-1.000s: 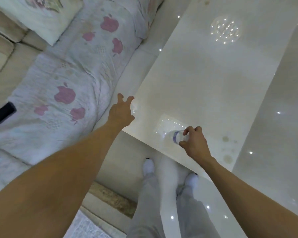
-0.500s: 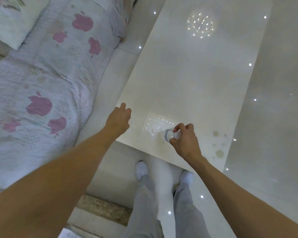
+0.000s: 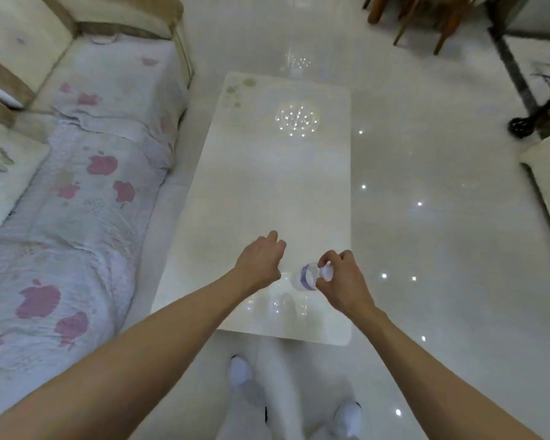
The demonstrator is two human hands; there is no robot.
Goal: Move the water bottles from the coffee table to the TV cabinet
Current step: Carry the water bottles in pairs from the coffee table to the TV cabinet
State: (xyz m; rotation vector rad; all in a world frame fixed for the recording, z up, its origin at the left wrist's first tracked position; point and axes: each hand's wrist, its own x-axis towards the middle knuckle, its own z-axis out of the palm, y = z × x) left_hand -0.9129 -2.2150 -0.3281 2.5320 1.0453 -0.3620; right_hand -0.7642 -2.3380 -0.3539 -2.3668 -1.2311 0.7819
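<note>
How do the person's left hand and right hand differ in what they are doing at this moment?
The right hand pinches the water bottle near its cap; the left hand holds nothing. The right hand's fingers curl round the bottle; the left hand's are loosely bent. Both are over the coffee table.

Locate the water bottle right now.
In the head view, the water bottle is over the near end of the coffee table, gripped at its cap end by the right hand, with the left hand just left of it.
</note>
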